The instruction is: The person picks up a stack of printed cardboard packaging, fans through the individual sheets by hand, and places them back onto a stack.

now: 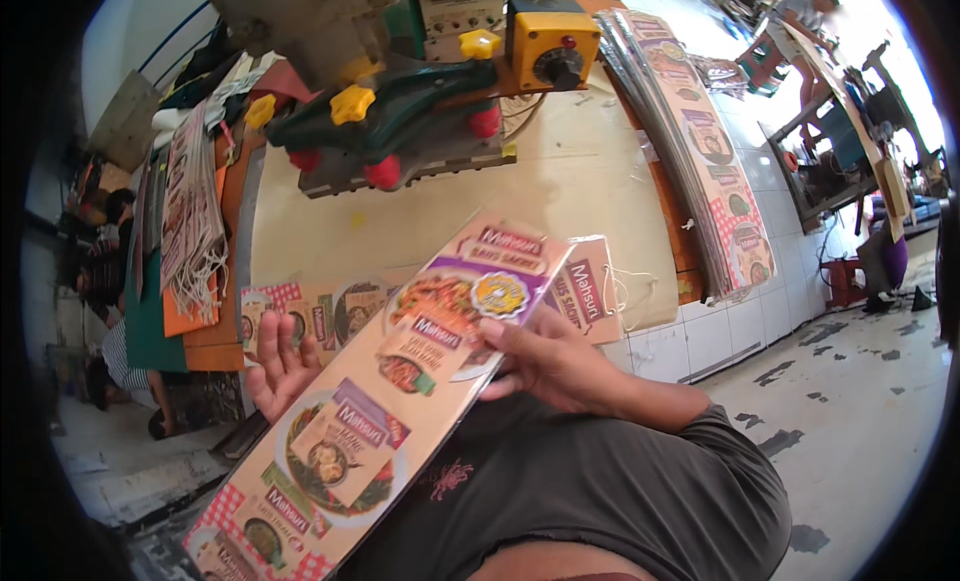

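Observation:
A long, glossy printed strip (390, 391) with food pictures and a red checked end lies slantwise in front of me. My right hand (560, 366) grips its upper right edge, thumb on the printed face. My left hand (280, 366) is by the strip's left edge, its fingers stretched up and apart; its palm is partly hidden behind the strip. Beneath, a second printed strip (590, 291) with white string at its right end lies across the cream work surface (580, 181), mostly covered.
A press machine (390, 121) with a green frame, yellow knobs and red feet stands beyond my hands, beside a yellow control box (553, 46). Stacked strips (700, 151) line the right side. More corded strips (195, 211) hang at left. Other people (800, 31) are in the background.

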